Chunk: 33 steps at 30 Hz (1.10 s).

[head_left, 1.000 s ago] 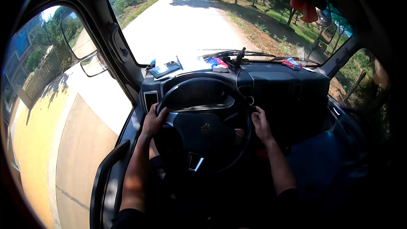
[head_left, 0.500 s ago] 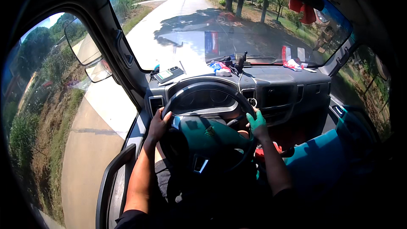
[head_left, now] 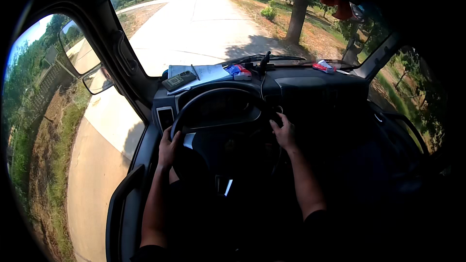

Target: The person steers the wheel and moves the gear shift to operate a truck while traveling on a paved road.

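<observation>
A dark steering wheel (head_left: 218,90) stands in front of me, its lower part lost in deep shadow. My left hand (head_left: 168,148) is closed around the left side of its rim. On the right side, my right hand (head_left: 283,132) grips the rim, the fingers partly hidden in the dark. Beyond the wheel, a phone (head_left: 179,81) lies on white papers (head_left: 211,72) on the dashboard, with a pen (head_left: 195,72) beside it. A crumpled blue and red packet (head_left: 238,71) rests at the papers' right end.
Through the windshield a pale concrete road (head_left: 194,24) runs ahead, with a tree trunk (head_left: 297,14) at its right. Side mirrors (head_left: 80,51) hang outside the left window. A black upright mount (head_left: 265,63) and a red and white packet (head_left: 324,67) sit on the dashboard.
The scenery outside has shifted as the vehicle moved along the road. The cab is darker, and the windshield reflections have faded. Both hands remain on the wheel.
</observation>
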Tool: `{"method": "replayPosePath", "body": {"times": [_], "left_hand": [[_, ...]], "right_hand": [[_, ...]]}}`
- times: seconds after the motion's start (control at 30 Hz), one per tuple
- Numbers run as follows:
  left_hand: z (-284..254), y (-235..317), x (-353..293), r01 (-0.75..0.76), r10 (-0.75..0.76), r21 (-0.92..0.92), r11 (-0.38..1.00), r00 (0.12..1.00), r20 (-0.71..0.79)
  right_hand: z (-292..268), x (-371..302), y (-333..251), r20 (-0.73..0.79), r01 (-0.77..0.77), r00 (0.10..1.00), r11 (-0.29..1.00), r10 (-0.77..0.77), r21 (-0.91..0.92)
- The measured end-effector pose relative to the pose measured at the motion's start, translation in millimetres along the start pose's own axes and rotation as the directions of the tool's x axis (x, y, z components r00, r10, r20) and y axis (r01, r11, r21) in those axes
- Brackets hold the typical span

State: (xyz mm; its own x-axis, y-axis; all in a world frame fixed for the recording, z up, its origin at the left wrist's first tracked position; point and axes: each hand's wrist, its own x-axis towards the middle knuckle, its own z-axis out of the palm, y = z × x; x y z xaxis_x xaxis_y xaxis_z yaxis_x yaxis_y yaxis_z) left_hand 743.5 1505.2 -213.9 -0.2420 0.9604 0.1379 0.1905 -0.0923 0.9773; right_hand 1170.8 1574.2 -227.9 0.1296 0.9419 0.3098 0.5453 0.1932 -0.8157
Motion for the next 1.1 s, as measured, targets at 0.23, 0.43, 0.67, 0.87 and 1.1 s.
{"method": "replayPosePath", "body": {"times": [0.23,0.43,0.67,0.87,1.1], "left_hand": [[-0.9,0.7,-7.8,-0.025,0.026,0.026,0.999,0.999,-0.042],[-6.4,0.7,-8.1,-0.074,0.079,0.083,0.994,0.995,-0.057],[-4.9,3.4,-1.4,-0.087,0.090,0.082,0.993,0.995,-0.039],[-2.0,13.4,6.7,-0.047,0.047,0.072,0.996,0.999,0.000],[-1.5,13.5,29.1,-0.063,0.059,0.186,0.981,0.998,0.027]], "right_hand": [[6.7,8.7,2.4,-0.049,0.136,0.989,0.990,-0.138,-0.040],[5.4,2.0,-7.4,-0.026,0.077,0.997,0.997,-0.076,0.023],[3.3,2.5,-6.2,-0.010,0.038,0.999,0.998,-0.038,0.040],[-6.4,-4.5,2.1,0.033,-0.062,0.998,0.989,0.058,0.132],[-12.1,-20.7,2.1,0.137,-0.227,0.971,0.934,0.196,0.275]]}}
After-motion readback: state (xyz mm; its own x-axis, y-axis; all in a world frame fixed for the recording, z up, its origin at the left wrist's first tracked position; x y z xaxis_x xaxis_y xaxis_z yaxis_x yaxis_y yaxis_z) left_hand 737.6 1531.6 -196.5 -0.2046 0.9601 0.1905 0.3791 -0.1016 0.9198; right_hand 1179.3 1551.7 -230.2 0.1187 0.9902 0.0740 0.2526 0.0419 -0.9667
